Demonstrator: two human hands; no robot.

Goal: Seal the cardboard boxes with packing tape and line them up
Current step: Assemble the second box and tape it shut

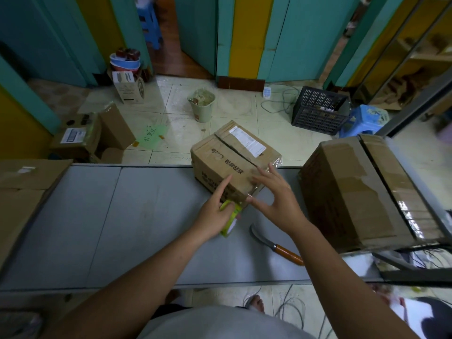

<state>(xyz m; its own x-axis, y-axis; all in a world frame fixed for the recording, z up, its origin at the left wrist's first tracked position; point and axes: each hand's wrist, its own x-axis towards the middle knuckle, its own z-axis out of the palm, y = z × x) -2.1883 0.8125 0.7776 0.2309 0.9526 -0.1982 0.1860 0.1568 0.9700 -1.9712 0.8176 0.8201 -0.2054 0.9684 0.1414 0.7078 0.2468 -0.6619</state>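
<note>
left grip clamped round tape roll, index finger on small box. right grip fingers spread apart, touching small box corner. small box at counter far edge, larger box beside.

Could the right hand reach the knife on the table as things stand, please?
Probably yes: the right hand holds nothing, and the knife lies uncovered on the table just beside that forearm.

tape roll half hidden under left hand, knife handle end behind right forearm
</note>
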